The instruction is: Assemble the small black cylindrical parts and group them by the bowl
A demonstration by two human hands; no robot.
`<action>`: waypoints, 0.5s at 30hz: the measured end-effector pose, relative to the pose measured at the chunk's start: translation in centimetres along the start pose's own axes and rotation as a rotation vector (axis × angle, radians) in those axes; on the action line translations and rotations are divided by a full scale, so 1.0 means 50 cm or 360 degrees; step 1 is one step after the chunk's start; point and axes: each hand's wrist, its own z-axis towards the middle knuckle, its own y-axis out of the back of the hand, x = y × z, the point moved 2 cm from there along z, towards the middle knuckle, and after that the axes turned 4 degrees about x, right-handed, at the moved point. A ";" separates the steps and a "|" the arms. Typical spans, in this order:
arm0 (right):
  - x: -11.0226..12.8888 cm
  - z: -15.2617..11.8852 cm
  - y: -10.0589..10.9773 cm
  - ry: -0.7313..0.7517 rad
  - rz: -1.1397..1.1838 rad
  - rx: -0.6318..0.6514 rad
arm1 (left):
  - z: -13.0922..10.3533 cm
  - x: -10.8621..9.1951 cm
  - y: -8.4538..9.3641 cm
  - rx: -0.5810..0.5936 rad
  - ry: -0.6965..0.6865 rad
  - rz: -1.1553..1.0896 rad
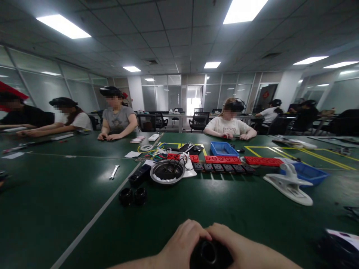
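At the bottom centre, close to me, a black rounded part (pixel 209 254) with a round opening on top sits between my two hands. From its left side my left hand (pixel 181 241) wraps round it with bent fingers. My right hand (pixel 228 239) closes on the right side, and the fingertips of both hands nearly meet behind the part. Its lower portion is hidden by the hands and the frame edge. Two black ring-like pieces (pixel 125 196) stand side by side on the green table (pixel 157 228), ahead and to the left.
A metal bowl (pixel 157 178) stands beyond the hands, beside a black handheld device (pixel 139 175). Farther off lie a wrench (pixel 114 172), red socket strips (pixel 222 160), black socket blocks (pixel 224 168) and a blue tray (pixel 224 148). A white clamp-like stand (pixel 290 186) is at right. Several people sit around.
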 end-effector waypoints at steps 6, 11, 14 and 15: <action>0.010 0.012 -0.016 0.0104 -0.0219 -0.0094 | -0.001 -0.010 0.013 -0.0010 -0.0062 -0.0048; -0.022 0.026 -0.043 -0.0085 -0.0444 -0.0428 | -0.001 0.002 0.002 -0.0075 0.0145 0.0005; -0.057 0.040 -0.065 -0.0066 -0.0736 -0.0660 | -0.003 0.016 -0.009 -0.0195 0.0319 0.0108; -0.070 0.045 -0.070 -0.0029 -0.0825 -0.0732 | -0.003 0.020 -0.011 -0.0221 0.0345 0.0127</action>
